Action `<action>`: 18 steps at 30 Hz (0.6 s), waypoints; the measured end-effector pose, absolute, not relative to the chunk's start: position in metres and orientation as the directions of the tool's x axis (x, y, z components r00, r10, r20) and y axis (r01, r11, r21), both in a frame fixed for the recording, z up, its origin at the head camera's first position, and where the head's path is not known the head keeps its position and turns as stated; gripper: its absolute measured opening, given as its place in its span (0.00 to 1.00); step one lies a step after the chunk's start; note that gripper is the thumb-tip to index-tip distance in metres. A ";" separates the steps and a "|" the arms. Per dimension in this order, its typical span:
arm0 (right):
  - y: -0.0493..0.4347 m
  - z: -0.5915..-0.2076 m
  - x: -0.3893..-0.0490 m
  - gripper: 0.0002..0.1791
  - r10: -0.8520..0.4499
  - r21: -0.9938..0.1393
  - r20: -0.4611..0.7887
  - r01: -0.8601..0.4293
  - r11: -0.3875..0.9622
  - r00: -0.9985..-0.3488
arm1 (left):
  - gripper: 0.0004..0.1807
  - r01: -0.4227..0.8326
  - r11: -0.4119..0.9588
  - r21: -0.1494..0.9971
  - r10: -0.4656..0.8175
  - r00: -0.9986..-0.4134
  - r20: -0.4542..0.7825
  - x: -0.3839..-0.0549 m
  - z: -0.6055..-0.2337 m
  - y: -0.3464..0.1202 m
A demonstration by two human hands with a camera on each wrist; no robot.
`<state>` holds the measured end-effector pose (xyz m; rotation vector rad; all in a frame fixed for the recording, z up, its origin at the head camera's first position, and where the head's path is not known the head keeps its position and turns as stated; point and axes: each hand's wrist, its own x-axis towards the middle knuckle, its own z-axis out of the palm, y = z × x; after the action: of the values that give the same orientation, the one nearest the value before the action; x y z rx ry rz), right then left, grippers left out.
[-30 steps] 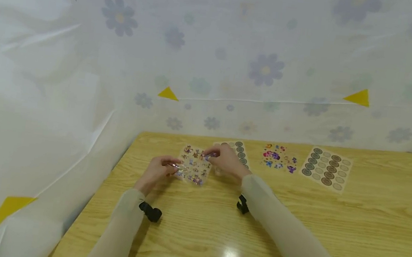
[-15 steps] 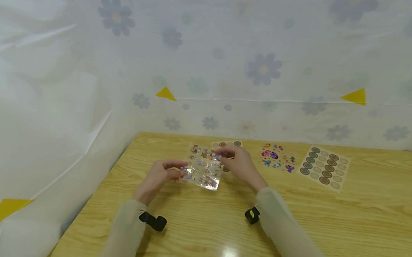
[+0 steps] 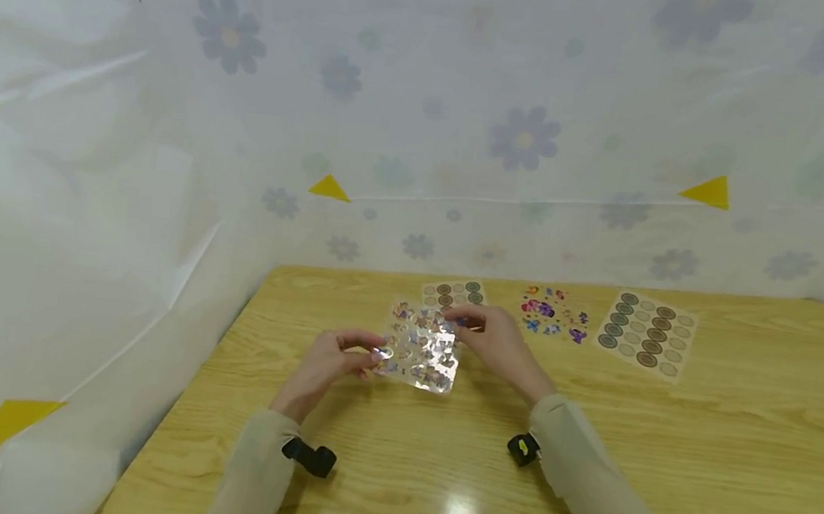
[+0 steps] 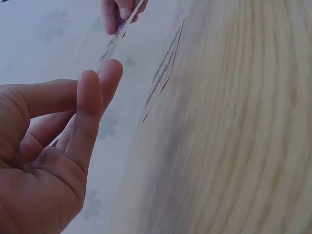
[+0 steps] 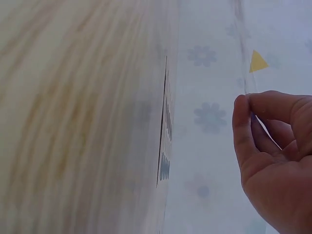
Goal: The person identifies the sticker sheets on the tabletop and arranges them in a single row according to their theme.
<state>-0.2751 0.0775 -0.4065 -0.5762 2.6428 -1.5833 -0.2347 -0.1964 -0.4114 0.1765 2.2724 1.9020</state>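
Between my two hands is a clear sticker sheet (image 3: 413, 349) printed with small colourful figures, its lower right part shining with glare. My left hand (image 3: 329, 361) pinches its left edge between thumb and fingers. The upper right corner is pinched by my right hand (image 3: 497, 341). In the left wrist view the sheet appears nearly edge-on, raised above the table, with the left hand (image 4: 58, 131) close in front. The right wrist view shows the right hand's (image 5: 278, 141) thumb and fingertip pressed together on the sheet's edge.
Behind the held sheet lies a sheet of round stickers (image 3: 453, 292), partly covered. Farther right on the wooden table (image 3: 389, 472) are a colourful character sticker sheet (image 3: 545, 309) and another sheet of round stickers (image 3: 649, 332). A flower-patterned white curtain (image 3: 426, 124) rises at the back.
Both hands have carried the clear sticker sheet to the right and a little nearer, tilting it so that glare spreads over it. More of the round-sticker sheet behind shows.
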 end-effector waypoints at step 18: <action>0.098 -0.410 -0.258 0.16 -0.418 -0.801 0.151 -0.358 0.479 -0.896 | 0.20 -0.044 0.161 0.986 0.377 -0.921 -0.102 -0.213 -0.429 -0.188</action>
<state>-0.2580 0.0976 -0.4099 -0.6948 2.6451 -1.4086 -0.2134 -0.1879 -0.4289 0.3191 2.1196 1.8176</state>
